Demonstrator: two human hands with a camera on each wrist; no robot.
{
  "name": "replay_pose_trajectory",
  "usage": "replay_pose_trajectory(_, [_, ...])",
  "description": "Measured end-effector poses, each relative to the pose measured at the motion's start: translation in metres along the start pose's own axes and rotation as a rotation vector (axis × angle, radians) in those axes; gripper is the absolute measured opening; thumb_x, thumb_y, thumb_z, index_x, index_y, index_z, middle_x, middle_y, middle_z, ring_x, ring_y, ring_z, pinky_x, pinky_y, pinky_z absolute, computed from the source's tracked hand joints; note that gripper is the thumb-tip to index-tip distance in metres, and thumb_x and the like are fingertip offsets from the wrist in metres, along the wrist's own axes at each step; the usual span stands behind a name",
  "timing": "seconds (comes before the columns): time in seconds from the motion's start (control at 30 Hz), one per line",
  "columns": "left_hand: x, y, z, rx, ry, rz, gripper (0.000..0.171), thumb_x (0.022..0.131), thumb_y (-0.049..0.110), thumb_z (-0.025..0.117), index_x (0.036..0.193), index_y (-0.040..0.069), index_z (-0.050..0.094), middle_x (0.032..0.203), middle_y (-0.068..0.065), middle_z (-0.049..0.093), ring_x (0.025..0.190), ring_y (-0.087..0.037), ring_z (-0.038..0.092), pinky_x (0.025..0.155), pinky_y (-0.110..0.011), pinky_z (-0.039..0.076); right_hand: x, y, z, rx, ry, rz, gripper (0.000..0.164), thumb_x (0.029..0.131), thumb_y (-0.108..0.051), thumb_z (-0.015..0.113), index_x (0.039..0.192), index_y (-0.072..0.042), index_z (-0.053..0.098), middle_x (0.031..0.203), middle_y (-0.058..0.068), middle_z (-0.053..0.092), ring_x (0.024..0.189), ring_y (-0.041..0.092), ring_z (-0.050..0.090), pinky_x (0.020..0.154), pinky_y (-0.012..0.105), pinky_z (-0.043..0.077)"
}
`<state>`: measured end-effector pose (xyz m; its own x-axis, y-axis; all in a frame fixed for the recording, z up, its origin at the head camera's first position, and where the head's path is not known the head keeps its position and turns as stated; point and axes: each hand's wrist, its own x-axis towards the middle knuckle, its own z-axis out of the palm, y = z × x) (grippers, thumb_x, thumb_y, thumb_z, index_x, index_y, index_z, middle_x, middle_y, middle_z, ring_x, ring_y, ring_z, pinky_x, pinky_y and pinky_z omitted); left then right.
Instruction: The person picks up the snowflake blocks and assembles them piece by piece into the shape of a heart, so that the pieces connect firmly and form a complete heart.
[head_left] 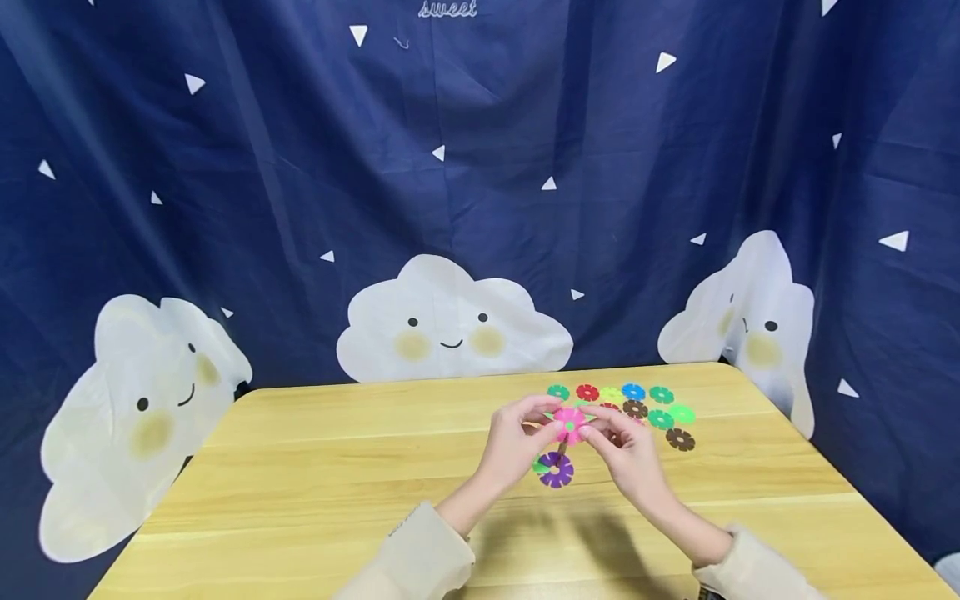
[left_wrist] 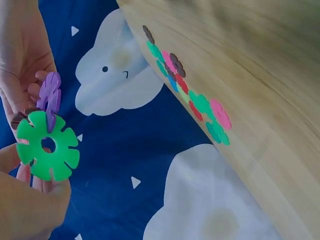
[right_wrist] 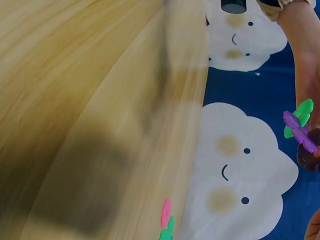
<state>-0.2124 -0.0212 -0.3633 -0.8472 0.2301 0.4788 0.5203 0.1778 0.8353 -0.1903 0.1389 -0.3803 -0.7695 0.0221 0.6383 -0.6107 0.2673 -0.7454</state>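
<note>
Notched flower-shaped plastic discs are joined into a small cluster held up over the table. My left hand [head_left: 516, 442] pinches a pink disc [head_left: 570, 415] by its left side, thumb and fingers at the edge. From the opposite side my right hand [head_left: 628, 457] grips the upper part of the cluster, fingertips at the pink disc's right edge. Below hang a brown disc [head_left: 562, 451], seen edge-on, and a purple disc [head_left: 557, 482]. In the left wrist view a green disc [left_wrist: 67, 145] faces the camera beside the purple disc [left_wrist: 49, 90]. Fingers partly hide the cluster's upper joints.
Loose discs lie on the wooden table [head_left: 337, 467] behind and right of my hands, among them a blue disc [head_left: 633, 392], a red disc [head_left: 587, 392] and a brown disc [head_left: 680, 440]. A dark blue curtain [head_left: 480, 208] with clouds hangs behind the table's far edge.
</note>
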Motion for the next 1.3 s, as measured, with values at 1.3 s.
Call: replay_pose_trajectory(1.3, [-0.006,0.02,-0.011,-0.004,0.009,-0.166,0.011,0.077,-0.006,0.066,0.088,-0.007,0.069,0.072,-0.02,0.064,0.054,-0.011,0.048,0.048,-0.013,0.037,0.008,0.116,-0.067,-0.541,-0.632,0.118,0.024,0.078,-0.006,0.067,0.098,0.008,0.063,0.082,0.01,0.066,0.073,0.02,0.062,0.067,0.032,0.051])
